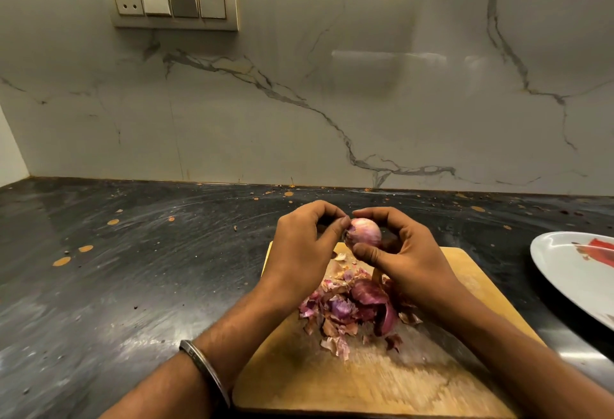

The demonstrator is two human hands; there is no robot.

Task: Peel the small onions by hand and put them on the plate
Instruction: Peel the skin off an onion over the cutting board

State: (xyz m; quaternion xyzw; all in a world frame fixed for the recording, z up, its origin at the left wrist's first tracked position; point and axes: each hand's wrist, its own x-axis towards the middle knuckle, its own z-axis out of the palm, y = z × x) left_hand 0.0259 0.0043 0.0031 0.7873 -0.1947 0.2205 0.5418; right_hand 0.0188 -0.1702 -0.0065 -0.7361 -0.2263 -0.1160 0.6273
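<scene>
A small pinkish onion (364, 232) is held above the far end of a wooden cutting board (335, 372). My right hand (403, 252) cups it from the right, thumb pressed under it. My left hand (304, 249) pinches at the onion's left tip, where a bit of purple skin shows. A heap of purple and brown onion peels (352, 309) lies on the board below my hands. A white plate (571, 272) with a red mark sits at the right edge, partly cut off; no onions show on its visible part.
The board rests on a dark, scuffed stone counter (133, 279) with orange specks. A marble backsplash with a switch panel (171, 1) rises behind. A metal bangle (202, 369) circles my left wrist.
</scene>
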